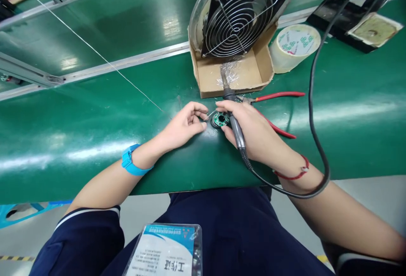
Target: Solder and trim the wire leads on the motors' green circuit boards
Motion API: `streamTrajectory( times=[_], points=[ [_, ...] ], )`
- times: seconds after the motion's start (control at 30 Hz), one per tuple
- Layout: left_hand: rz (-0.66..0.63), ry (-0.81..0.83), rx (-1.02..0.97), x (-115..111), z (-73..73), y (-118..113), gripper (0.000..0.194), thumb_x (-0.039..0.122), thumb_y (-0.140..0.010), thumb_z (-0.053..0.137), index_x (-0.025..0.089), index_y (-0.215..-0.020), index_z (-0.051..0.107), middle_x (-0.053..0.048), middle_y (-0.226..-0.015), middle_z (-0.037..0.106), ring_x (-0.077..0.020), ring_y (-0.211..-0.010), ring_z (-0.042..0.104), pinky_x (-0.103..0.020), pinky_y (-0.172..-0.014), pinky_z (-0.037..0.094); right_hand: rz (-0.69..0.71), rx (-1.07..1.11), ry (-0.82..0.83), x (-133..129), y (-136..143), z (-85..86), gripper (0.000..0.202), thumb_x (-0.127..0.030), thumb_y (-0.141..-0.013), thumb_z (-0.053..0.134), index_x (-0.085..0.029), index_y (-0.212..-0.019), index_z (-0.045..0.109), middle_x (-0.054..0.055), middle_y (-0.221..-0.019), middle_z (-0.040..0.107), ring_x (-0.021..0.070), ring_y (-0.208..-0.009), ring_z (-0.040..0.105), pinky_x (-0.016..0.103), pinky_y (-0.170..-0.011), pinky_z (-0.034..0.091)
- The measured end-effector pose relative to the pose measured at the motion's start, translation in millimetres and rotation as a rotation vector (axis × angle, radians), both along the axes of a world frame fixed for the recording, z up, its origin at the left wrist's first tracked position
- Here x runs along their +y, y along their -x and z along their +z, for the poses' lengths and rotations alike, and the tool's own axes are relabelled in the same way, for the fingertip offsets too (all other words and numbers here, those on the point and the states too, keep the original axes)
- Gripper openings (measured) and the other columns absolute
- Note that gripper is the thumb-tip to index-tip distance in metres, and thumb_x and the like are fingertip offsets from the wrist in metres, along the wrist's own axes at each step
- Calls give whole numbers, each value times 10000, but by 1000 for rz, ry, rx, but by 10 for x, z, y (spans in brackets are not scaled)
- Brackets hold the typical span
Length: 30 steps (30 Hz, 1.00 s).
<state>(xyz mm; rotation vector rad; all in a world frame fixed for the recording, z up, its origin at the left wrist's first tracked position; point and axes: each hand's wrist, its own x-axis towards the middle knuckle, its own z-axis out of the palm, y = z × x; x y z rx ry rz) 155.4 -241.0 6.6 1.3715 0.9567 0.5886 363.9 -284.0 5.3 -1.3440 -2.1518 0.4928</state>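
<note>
My left hand (187,124) is at mid-bench with its fingers curled. A thin silvery wire (211,115) sticks out from its fingertips toward a small round green circuit board (220,119) with a dark hole in the middle. My right hand (250,125) has a soldering iron (236,130) lodged in it, the tip pointing away from me toward a cardboard box. The fingertips and thumb of that hand also rest at the board's right edge. Red-handled pliers (279,95) lie on the bench just beyond my right hand, partly hidden by it.
A black fan with a wire guard (236,22) stands in the cardboard box (234,85). To its right are a tape roll (293,47) and a black stand with a sponge (376,30). The iron's cable (312,98) loops over my right forearm. A thin line (95,49) slants down from upper left.
</note>
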Motion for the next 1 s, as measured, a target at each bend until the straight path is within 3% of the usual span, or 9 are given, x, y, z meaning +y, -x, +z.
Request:
streamTrajectory(
  times=[0.1,0.2,0.37,0.5,0.67,1.0],
  points=[
    [44,56,-60,32,5,31,140,224,-848,616,160,-924,519,-2,-784,623,-60,-576,558,-182,-510,440,44,90,3,-24,-55,52,475,-194,-942,509,-250,-1412,483,72,-1296,672,223,-1205,634,432,-1030,536],
    [35,25,-25,-1,4,35,101,230,-905,546,175,-971,492,4,-771,677,-62,-468,569,-180,-420,398,-100,246,-3,-132,-125,97,474,-251,-970,528,-300,-1440,490,28,-1200,721,178,-1086,695,384,-998,561],
    [-56,-386,251,-55,24,50,52,181,-937,512,171,-919,561,32,-711,677,-53,-553,573,-180,-550,410,-367,517,-75,-378,-240,20,274,-294,-884,668,-249,-1151,709,20,-880,717,153,-690,688,331,-633,585],
    [-84,-614,375,-51,48,47,137,86,-878,525,159,-780,587,59,-622,556,-44,-534,439,-193,-545,322,-376,688,-79,-476,-256,-41,174,-270,-860,682,-217,-1018,734,6,-792,680,124,-578,664,254,-465,517],
    [-68,-639,368,-53,40,34,156,31,-832,535,157,-746,570,80,-585,458,-36,-505,349,-193,-528,283,-350,732,-105,-455,-259,-49,146,-272,-849,690,-229,-976,750,-4,-762,667,115,-535,647,242,-427,504],
    [-84,-627,348,-51,19,-26,166,17,-831,535,159,-754,573,78,-587,453,-47,-529,365,-208,-559,298,-385,616,27,-504,-272,71,161,-294,-866,675,-256,-1003,751,-13,-744,688,125,-567,669,266,-487,513]
  ],
)
